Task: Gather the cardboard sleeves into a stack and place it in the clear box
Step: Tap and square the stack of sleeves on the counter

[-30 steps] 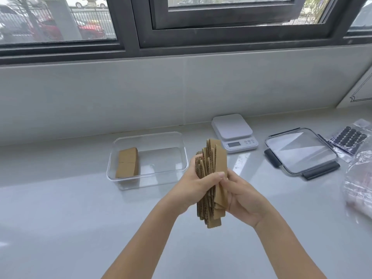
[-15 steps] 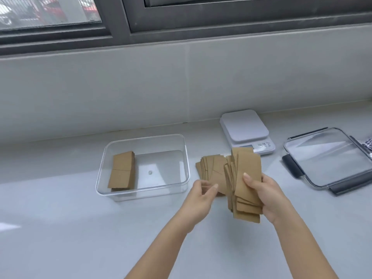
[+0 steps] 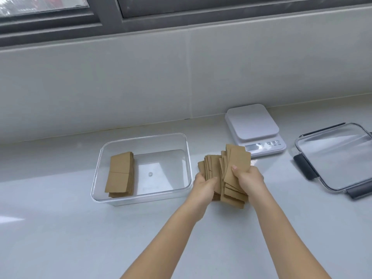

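A loose bundle of brown cardboard sleeves (image 3: pixel 235 168) stands on edge, fanned out unevenly, on the white counter just right of the clear box (image 3: pixel 187 158). My right hand (image 3: pixel 248 179) grips the bundle's right side, thumb on the front sleeve. My left hand (image 3: pixel 203 185) presses against its left side, fingers curled around the outer sleeves. Inside the clear box, a neat stack of cardboard sleeves (image 3: pixel 120 174) lies along the left wall; the rest of the box floor is bare.
A white kitchen scale (image 3: pixel 253 127) stands behind the bundle, close to it. The clear box lid (image 3: pixel 338 156) with dark clips lies at the right. A tiled wall and a window frame rise behind the counter.
The bundle went from held up in the air between both hands to resting low on the counter beside the box. My left hand let go briefly and is on the sleeves again.
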Motion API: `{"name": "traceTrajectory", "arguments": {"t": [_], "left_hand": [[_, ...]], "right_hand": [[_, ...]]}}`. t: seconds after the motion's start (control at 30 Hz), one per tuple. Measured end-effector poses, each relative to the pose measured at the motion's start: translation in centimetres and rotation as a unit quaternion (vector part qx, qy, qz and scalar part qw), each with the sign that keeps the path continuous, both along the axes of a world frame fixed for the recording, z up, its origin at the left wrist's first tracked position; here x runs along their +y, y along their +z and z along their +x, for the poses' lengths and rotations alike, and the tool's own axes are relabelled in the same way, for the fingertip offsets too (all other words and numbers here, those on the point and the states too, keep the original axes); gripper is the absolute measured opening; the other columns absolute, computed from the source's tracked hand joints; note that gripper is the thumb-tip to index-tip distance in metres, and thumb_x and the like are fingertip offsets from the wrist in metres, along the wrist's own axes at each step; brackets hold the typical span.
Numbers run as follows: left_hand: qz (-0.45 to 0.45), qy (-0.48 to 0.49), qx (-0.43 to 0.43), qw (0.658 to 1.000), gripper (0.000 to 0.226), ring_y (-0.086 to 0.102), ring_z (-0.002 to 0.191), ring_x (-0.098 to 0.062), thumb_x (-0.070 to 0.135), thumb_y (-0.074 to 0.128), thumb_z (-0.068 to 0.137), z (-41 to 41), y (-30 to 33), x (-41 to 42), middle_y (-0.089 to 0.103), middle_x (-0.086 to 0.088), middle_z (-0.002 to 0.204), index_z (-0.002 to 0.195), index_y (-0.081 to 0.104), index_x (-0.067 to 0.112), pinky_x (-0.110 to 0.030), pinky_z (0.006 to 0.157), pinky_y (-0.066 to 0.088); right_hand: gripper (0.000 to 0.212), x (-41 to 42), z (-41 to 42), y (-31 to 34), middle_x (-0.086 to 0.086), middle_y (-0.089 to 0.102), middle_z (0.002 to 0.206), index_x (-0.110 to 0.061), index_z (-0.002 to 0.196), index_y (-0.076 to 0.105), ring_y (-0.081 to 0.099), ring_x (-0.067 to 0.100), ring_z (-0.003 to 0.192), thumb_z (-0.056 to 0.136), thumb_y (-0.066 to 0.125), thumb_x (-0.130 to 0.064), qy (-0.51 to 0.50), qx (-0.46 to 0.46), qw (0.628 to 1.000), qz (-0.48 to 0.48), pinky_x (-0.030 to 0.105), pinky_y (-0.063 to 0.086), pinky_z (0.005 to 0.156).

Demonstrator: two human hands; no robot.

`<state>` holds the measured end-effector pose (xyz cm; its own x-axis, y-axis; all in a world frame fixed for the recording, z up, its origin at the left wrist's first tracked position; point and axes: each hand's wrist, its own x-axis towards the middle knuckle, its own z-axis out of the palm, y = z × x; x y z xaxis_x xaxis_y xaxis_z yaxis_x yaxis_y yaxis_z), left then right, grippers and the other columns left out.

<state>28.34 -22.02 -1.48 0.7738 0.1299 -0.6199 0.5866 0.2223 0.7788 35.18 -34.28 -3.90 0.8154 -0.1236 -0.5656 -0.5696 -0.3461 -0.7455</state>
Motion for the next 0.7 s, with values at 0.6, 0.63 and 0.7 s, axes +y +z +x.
{"name": "traceTrajectory", "arguments": {"t": [0.6,0.63,0.7], "left_hand": [[-0.117,0.037,0.073,0.99,0.032,0.062,0.081,-0.026,0.016,0.035,0.093,-2.1,0.1,0.3,0.072,-0.008,0.087,0.106,0.064,0.011,-0.037,0.078,0.048],[-0.113,0.027,0.075,0.99,0.031,0.061,0.079,-0.025,0.017,0.036,0.092,-2.5,0.2,0.0,0.071,-0.008,0.087,0.103,0.064,0.013,-0.034,0.075,0.046],[-0.102,0.008,0.077,0.992,0.033,0.059,0.081,-0.025,0.018,0.037,0.09,-3.7,0.8,-0.4,0.068,-0.01,0.096,0.109,0.063,0.013,-0.033,0.074,0.045]], "right_hand": [[0.042,-0.5,-2.5,1.3,0.015,0.069,0.105,0.0,0.116,0.057,0.067,0.028,0.091,0.084,0.068,-0.025,0.068,0.067,0.989,0.116,0.031,0.052,0.066],[0.045,-0.6,-3.0,1.4,0.016,0.069,0.105,0.0,0.116,0.057,0.067,0.028,0.091,0.082,0.07,-0.026,0.072,0.073,0.988,0.113,0.031,0.052,0.064],[0.049,-0.8,-4.4,1.8,0.016,0.07,0.102,0.0,0.114,0.058,0.069,0.027,0.086,0.078,0.074,-0.029,0.083,0.09,0.985,0.12,0.03,0.053,0.059]]}}
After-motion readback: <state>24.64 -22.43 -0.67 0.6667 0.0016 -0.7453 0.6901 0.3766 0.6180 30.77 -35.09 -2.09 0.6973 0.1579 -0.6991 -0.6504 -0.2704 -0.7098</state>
